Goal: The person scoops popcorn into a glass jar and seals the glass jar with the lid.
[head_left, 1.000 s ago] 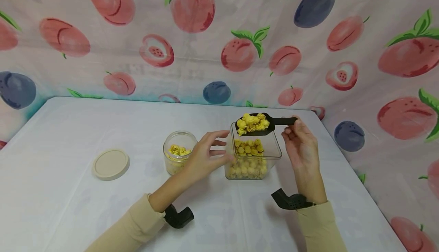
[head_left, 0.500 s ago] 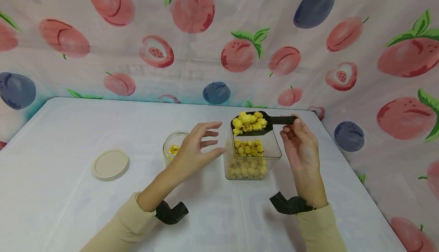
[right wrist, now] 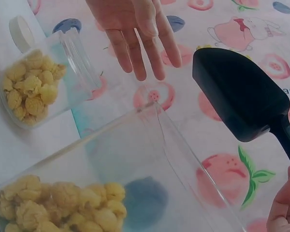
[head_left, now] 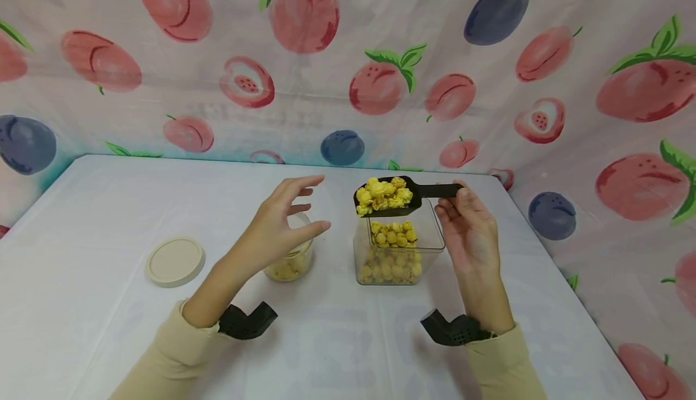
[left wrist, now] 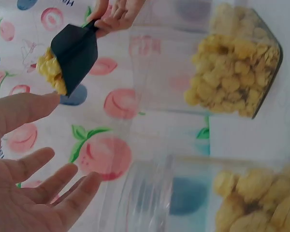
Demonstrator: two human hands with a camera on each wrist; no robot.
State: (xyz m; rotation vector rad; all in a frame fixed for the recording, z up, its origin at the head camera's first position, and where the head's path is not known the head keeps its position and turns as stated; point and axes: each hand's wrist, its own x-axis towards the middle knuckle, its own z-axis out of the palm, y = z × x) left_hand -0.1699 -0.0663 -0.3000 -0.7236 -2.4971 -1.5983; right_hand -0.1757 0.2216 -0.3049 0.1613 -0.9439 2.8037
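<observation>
The right hand (head_left: pixel 470 237) pinches the handle of a black scoop (head_left: pixel 405 197), thumb and fingers (head_left: pixel 451 206) closed on the handle's end. The scoop is heaped with yellow popcorn (head_left: pixel 380 193) and is held level in the air, above the left rear corner of a clear square container (head_left: pixel 399 249). That container stands on the white counter (head_left: pixel 109 327) and has more popcorn in its lower part. The right wrist view shows the scoop's dark underside (right wrist: pixel 239 94) above the container's rim (right wrist: pixel 183 145).

The left hand (head_left: pixel 277 228) is released, its fingers (head_left: pixel 304 182) spread and loosely straight, grasping nothing. It hovers just above and in front of a round glass jar (head_left: pixel 290 261), partly hiding it from the head view. The jar stands on the counter just left of the square container, apart from it, and holds a little popcorn at the bottom. From the left wrist, the open palm (left wrist: pixel 24 193) shows with the jar's wall (left wrist: pixel 150 193) close beside it and the loaded scoop (left wrist: pixel 75 55) beyond.

A round beige lid (head_left: pixel 175 260) lies flat on the counter, well to the left of the jar. A fruit-printed cloth (head_left: pixel 348 55) hangs behind and to the right of the counter.
</observation>
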